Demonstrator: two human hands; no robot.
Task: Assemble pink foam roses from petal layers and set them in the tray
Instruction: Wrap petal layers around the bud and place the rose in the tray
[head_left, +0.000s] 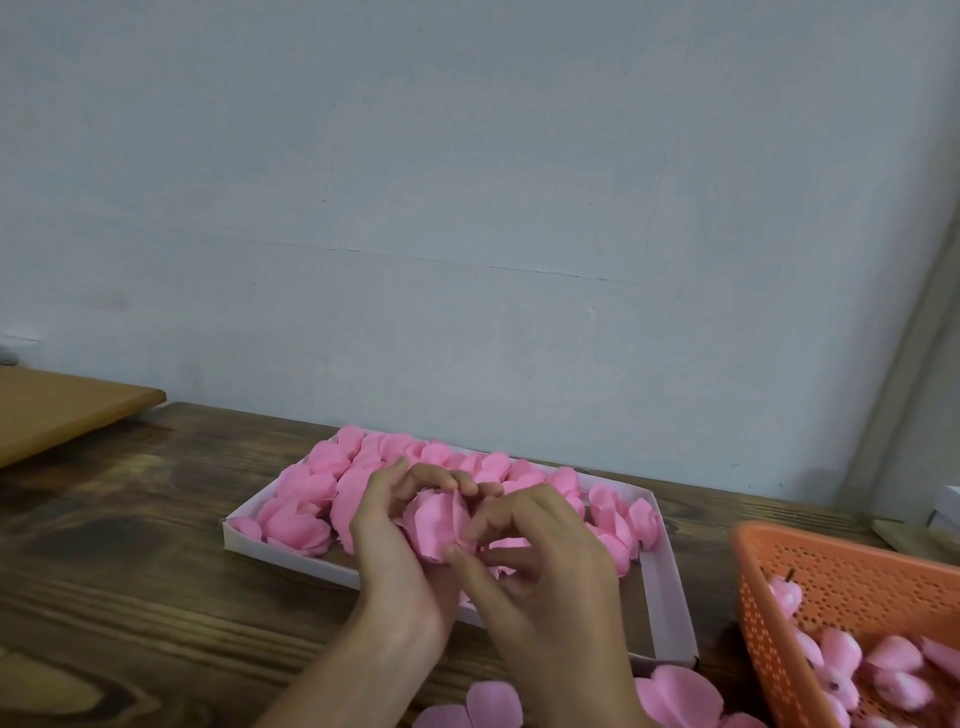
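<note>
Rose (436, 525), one, in two hands (397, 540) (550, 577)

This is a small craft workshop for piecework by hand: a dark-stained wooden table (130, 597) stands against a bare pale wall (467, 208). A shallow white tray (670, 597) near its far edge is packed with pink foam roses (311, 488), an orange perforated basket (857, 571) at the right edge holds many pink buds (893, 654), and loose petal layers (493, 701) lie at the near edge. The left hand (395, 525) and right hand (545, 571) hold a half-made rose (434, 525) over the tray.
</note>
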